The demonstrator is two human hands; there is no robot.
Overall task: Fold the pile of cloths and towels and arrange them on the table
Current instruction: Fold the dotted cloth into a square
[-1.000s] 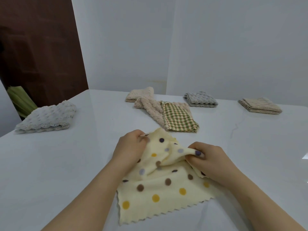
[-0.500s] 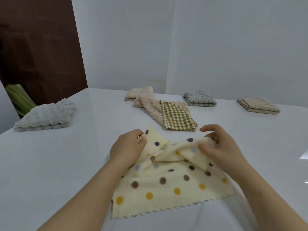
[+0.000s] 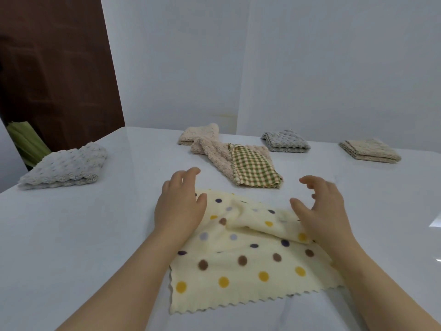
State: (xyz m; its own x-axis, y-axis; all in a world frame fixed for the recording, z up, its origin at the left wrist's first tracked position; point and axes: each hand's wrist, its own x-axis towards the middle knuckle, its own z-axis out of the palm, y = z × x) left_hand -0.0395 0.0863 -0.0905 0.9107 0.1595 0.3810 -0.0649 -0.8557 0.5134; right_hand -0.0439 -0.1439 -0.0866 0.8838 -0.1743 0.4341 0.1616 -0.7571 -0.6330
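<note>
No lettering, label, brand mark, number or sign can be read anywhere in the view
</note>
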